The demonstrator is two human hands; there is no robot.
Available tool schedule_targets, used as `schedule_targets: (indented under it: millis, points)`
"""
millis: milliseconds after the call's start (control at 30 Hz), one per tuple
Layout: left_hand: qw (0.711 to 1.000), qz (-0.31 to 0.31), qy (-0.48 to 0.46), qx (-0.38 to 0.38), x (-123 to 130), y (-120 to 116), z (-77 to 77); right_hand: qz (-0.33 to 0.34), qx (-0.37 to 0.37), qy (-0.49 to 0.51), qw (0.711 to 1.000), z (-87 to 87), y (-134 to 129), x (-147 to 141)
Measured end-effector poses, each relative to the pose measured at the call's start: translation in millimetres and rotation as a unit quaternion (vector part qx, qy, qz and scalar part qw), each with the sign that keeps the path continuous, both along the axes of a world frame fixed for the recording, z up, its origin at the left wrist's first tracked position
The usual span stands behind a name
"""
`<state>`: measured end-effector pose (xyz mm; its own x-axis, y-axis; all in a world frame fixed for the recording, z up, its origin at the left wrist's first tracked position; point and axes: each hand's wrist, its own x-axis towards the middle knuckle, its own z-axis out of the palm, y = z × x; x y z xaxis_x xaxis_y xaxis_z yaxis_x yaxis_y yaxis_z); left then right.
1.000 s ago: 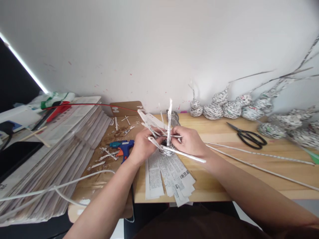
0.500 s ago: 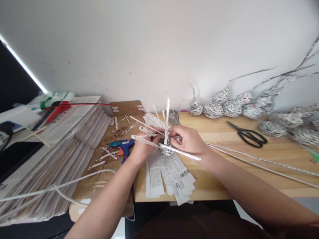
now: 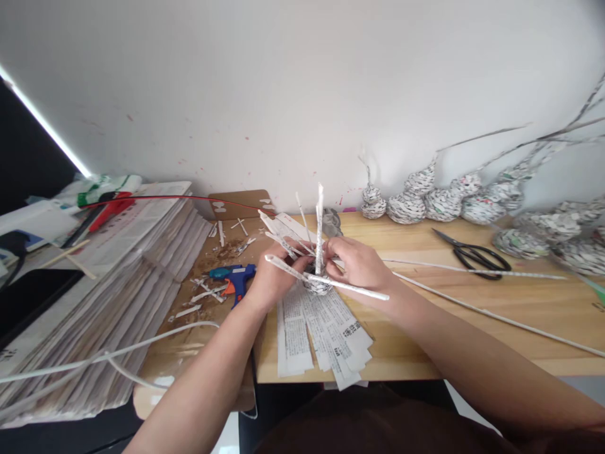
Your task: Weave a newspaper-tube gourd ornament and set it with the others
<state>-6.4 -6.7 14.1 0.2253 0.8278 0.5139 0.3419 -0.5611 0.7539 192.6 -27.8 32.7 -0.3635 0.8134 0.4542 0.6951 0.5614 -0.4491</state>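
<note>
The basket (image 3: 317,288) is gripped from its left by the left hand (image 3: 283,268), back from the front edge of the desk (image 3: 406,353). At its right, a rod (image 3: 425,264) is pinched by the right hand (image 3: 358,261), its long axis pointed desk-rightward.

Soft, fairly even light covers the wall (image 3: 293,94), while a strip (image 3: 47,123) at upper left glares white against near-black. Shadows on the table (image 3: 401,340) are faint; the brown board (image 3: 182,353) shows glossy spots. The woven piece (image 3: 317,287) is reasonably clear, but wide-angle stretch and blur smear the gourds (image 3: 583,255) at far right.
</note>
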Motion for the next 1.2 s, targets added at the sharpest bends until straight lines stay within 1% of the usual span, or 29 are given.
schedule_targets:
  millis: [100, 200, 267, 367, 533, 667, 733, 833, 1000, 1133, 1200]
  points:
    - [1.0, -0.01, -0.005, -0.013, 0.3, 0.1, 1.4, 0.006, -0.003, -0.025, 1.0, 2.9, -0.9, 0.0]
    - [1.0, -0.016, -0.005, -0.013, 0.9, 0.0, 3.7, 0.016, 0.019, -0.048, 0.999, 5.6, -4.1, -0.2]
    - [1.0, -0.006, 0.009, -0.001, 1.3, -0.4, 5.0, 0.024, 0.058, -0.053, 0.997, 6.0, -5.1, -0.1]
    - [0.999, 0.022, 0.045, 0.01, 1.7, -1.4, 5.9, 0.04, 0.136, -0.049, 0.989, 5.2, -2.6, 0.8]
    - [0.998, 0.029, 0.046, -0.012, 1.7, -2.3, 4.9, 0.054, 0.224, -0.055, 0.972, 3.5, 7.4, 3.2]
    - [0.999, 0.029, 0.041, -0.012, 1.7, -2.5, 4.0, 0.064, 0.311, -0.076, 0.945, 1.2, 14.8, 5.3]
    - [0.999, 0.026, 0.03, -0.016, 2.0, -2.9, 4.3, 0.075, 0.34, -0.087, 0.933, 0.5, 17.1, 6.4]
    - [0.999, 0.024, 0.024, -0.015, 2.3, -3.8, 5.5, 0.091, 0.334, -0.099, 0.933, 1.2, 17.8, 7.6]
    - [0.999, 0.031, 0.024, -0.018, 3.6, -5.8, 6.8, 0.114, 0.273, -0.098, 0.95, 6.9, 12.9, 7.6]
    - [0.999, -0.007, 0.038, -0.021, 5.3, -8.0, 8.5, 0.115, 0.29, -0.11, 0.944, 11.8, 8.6, 7.2]
    - [0.998, -0.013, 0.049, -0.025, 5.6, -8.5, 10.0, 0.131, 0.297, -0.112, 0.939, 13.7, 7.9, 7.5]
